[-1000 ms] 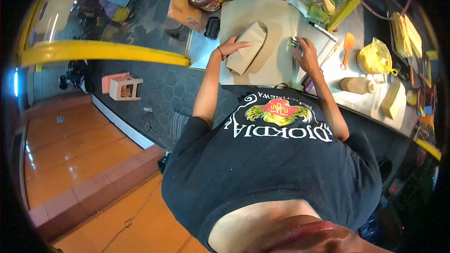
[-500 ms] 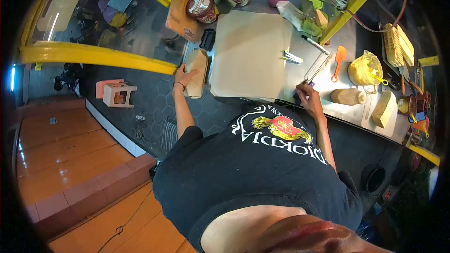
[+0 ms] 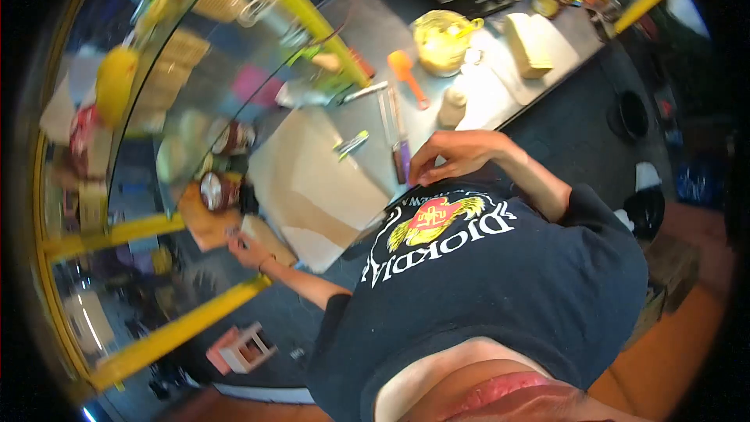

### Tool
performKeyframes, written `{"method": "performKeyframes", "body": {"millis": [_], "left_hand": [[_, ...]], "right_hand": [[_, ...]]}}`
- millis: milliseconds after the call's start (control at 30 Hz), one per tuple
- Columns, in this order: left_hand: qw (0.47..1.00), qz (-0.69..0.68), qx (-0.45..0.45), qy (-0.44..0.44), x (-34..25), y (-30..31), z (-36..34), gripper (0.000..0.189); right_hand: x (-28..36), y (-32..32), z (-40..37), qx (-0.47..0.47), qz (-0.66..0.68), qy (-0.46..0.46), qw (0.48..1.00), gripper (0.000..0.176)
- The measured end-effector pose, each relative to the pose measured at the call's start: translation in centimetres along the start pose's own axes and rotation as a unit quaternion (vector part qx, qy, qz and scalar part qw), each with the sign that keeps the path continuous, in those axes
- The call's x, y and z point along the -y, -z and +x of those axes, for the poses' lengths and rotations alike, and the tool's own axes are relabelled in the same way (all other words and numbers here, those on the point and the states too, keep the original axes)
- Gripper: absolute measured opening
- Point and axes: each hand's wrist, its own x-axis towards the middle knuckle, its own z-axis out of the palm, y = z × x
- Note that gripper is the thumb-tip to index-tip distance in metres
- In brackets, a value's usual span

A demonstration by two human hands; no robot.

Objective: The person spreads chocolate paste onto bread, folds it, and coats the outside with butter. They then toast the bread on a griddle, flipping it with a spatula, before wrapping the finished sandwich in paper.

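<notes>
My left hand [image 3: 248,251] is at the left end of the counter, beside a folded brown paper packet [image 3: 268,239]. Its fingers are blurred but look loosely spread, not wrapped round the packet. My right hand [image 3: 459,155] hovers at the counter's front edge, with fingers bent and apart and nothing visible in them. Just left of its fingertips lie a purple handle [image 3: 404,158] and a dark handle [image 3: 397,166] of long metal tools. Between my hands is a stack of pale paper sheets [image 3: 301,164], with a green-and-white marker-like item [image 3: 351,143] on it.
An orange spatula [image 3: 405,74], a tub of yellow spread [image 3: 441,43], a bottle [image 3: 452,107] and a bread loaf [image 3: 527,45] stand to the right. Brown tubs [image 3: 219,190] sit at left. Yellow frame posts [image 3: 312,19] and a glass panel border the counter.
The view has turned, shifting the counter. My right hand has come off the purple handle. My left hand has slid to the packet's outer side and no longer lies over it.
</notes>
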Motion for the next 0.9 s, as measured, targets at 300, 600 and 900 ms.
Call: {"method": "performKeyframes", "body": {"millis": [300, 600, 900], "left_hand": [[0.641, -0.673, 0.36, -0.087, -40.0, -8.1, -10.6, 0.067], [0.575, -0.521, 0.49, 0.396, -65.6, -38.6, -27.0, 0.072], [0.609, -0.511, 0.504, 0.336, -67.6, -41.9, -23.8, 0.034]], "right_hand": [[-4.8, 27.4, -15.8, -0.39, -0.08, -0.049, 0.916, 0.027], [-17.6, 47.8, -22.9, -0.485, -0.209, -0.237, 0.816, 0.047], [-22.7, 50.4, -20.8, -0.267, 0.26, -0.154, 0.915, 0.035]]}}
